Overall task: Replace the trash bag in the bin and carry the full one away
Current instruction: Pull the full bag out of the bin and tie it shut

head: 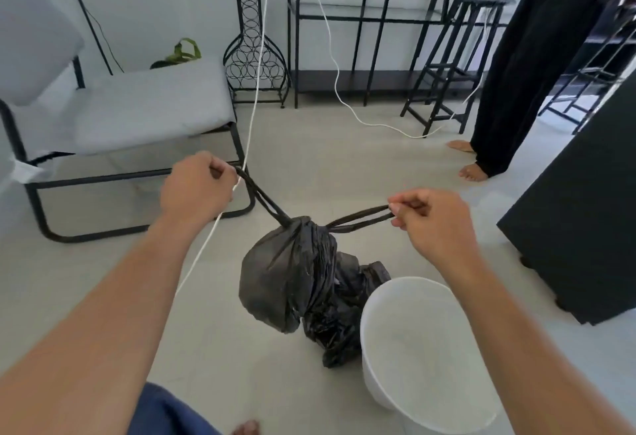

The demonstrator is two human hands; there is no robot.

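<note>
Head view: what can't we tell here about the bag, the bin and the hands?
- Black trash bag: contents hidden by opaque plastic.
- White bin: near rim cut off by the bottom edge and the right forearm; liner not discernible.
- Left hand, right hand: fingertips curl around the ties, so the exact grip is hidden.

no readable text, labels or brands, perhaps lost to blur
</note>
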